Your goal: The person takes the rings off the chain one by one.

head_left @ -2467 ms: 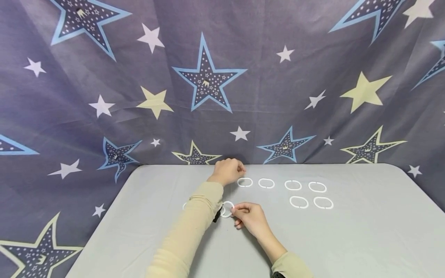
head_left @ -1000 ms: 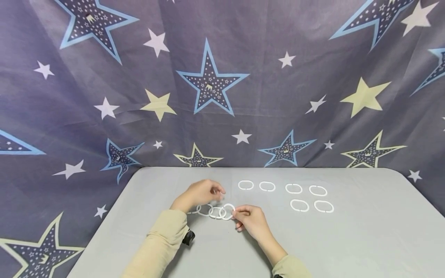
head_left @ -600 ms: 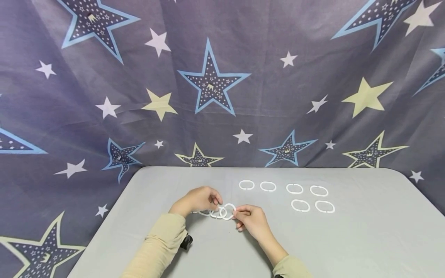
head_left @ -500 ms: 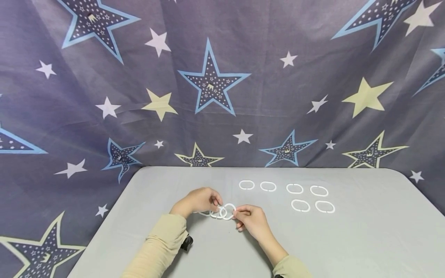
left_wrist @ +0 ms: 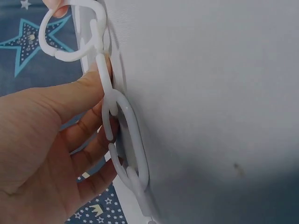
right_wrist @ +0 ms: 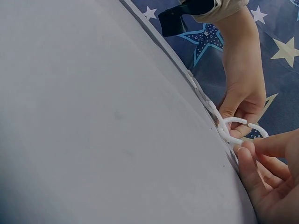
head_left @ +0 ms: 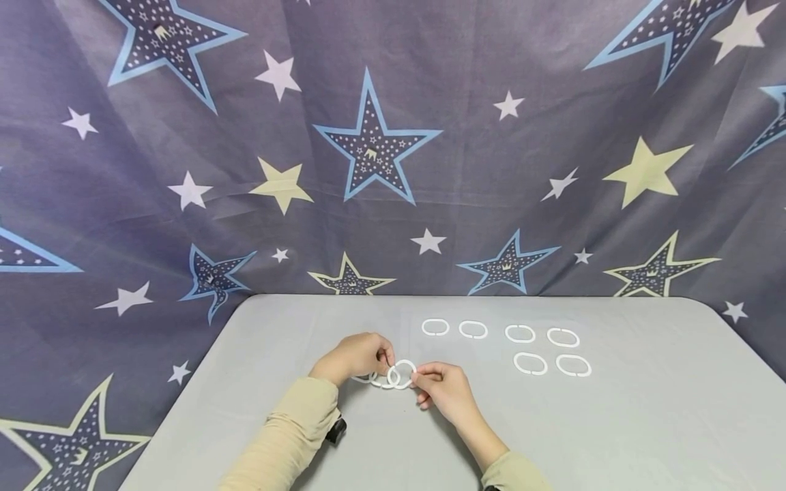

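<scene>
The fingers of the right hand (head_left: 445, 389) pinch the right rim of the end ring (head_left: 404, 362), just below the centre of the head view. That ring is tipped up, and the right wrist view shows the small gap in its rim. The fingers of the left hand (head_left: 356, 354) are narrowed too, thumb against the second link (left_wrist: 104, 74), which passes through the end ring. Only a little room lies between the two hands.

From there the chain runs on past the left fingers: the third link (left_wrist: 136, 140) hangs from the second, and more links reach the bottom of the left wrist view. In the head view the left hand hides the chain's far end.

Right of centre lie six loose rings (head_left: 574, 355), four in an upper row and two below its right half. All lie flat and apart from one another, well apart from the right hand.

The grey worktop (head_left: 614, 423) spreads widely through the lower right. Its far edge runs straight across the frame below a starred curtain (head_left: 454, 170), with rounded corners at both ends. Its left edge slants towards the lower left, well apart from the left sleeve (head_left: 282, 436).
</scene>
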`<move>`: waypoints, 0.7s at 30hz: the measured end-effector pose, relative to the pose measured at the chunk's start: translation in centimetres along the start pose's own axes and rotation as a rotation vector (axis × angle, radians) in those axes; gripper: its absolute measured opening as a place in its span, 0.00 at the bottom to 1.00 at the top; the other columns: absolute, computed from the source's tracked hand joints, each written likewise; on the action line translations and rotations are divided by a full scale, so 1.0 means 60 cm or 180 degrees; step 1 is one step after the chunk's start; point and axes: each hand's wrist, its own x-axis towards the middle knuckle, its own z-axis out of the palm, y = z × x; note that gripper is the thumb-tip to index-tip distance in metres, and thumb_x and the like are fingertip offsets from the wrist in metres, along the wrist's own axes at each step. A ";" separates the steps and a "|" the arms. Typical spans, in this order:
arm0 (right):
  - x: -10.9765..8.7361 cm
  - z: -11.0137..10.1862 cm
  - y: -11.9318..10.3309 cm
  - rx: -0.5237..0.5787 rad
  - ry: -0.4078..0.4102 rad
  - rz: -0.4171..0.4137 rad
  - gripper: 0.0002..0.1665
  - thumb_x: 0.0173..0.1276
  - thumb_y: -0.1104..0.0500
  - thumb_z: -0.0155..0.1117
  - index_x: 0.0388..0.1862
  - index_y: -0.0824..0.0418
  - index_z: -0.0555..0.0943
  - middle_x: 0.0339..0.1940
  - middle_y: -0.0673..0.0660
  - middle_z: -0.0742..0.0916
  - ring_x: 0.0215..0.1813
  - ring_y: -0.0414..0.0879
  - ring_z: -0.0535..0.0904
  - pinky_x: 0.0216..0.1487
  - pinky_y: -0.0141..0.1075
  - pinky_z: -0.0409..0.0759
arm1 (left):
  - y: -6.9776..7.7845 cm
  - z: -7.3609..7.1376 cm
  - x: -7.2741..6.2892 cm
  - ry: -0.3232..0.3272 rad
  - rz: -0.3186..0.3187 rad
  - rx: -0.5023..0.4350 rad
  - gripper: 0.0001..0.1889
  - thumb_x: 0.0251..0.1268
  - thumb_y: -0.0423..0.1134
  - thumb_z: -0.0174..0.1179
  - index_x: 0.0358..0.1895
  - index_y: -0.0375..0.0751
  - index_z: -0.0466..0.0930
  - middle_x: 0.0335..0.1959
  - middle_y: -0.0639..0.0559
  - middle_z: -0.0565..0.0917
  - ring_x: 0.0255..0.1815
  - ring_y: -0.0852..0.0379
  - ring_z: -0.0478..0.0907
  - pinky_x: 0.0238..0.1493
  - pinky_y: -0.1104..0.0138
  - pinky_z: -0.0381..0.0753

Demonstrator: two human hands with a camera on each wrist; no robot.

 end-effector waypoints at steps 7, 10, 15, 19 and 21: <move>0.001 0.000 0.002 0.0001 0.0000 0.0001 0.12 0.65 0.69 0.65 0.42 0.79 0.81 0.29 0.65 0.88 0.18 0.39 0.77 0.21 0.30 0.80 | -0.001 -0.001 0.003 -0.0007 -0.0054 0.0078 0.07 0.56 0.35 0.71 0.26 0.50 0.82 0.21 0.61 0.76 0.26 0.63 0.70 0.34 0.64 0.71; 0.002 0.000 0.004 0.0002 0.0003 0.0002 0.12 0.65 0.68 0.65 0.42 0.79 0.81 0.29 0.66 0.88 0.17 0.40 0.77 0.21 0.31 0.80 | -0.004 -0.001 0.005 0.0010 -0.0102 0.0089 0.07 0.59 0.38 0.70 0.27 0.51 0.82 0.22 0.62 0.77 0.27 0.64 0.71 0.36 0.64 0.72; 0.004 0.001 0.006 -0.0017 -0.0014 0.0004 0.12 0.66 0.68 0.64 0.42 0.80 0.80 0.30 0.68 0.88 0.18 0.40 0.77 0.21 0.32 0.80 | -0.005 0.001 0.005 0.0037 -0.0177 0.0047 0.06 0.62 0.40 0.68 0.29 0.51 0.81 0.24 0.62 0.78 0.28 0.64 0.72 0.37 0.64 0.74; 0.003 0.000 0.007 -0.0055 -0.0024 0.0011 0.11 0.66 0.70 0.63 0.42 0.81 0.80 0.30 0.69 0.87 0.18 0.41 0.78 0.22 0.33 0.81 | -0.004 0.003 0.004 0.0080 -0.0174 -0.0047 0.06 0.62 0.40 0.68 0.30 0.50 0.80 0.24 0.62 0.78 0.27 0.64 0.72 0.35 0.64 0.73; 0.003 -0.001 0.007 -0.0066 -0.0030 0.0013 0.11 0.66 0.71 0.63 0.41 0.81 0.79 0.30 0.69 0.87 0.18 0.41 0.78 0.22 0.33 0.81 | -0.003 0.003 0.004 0.0105 -0.0160 -0.0127 0.05 0.62 0.39 0.68 0.31 0.50 0.81 0.24 0.62 0.78 0.27 0.63 0.72 0.35 0.64 0.72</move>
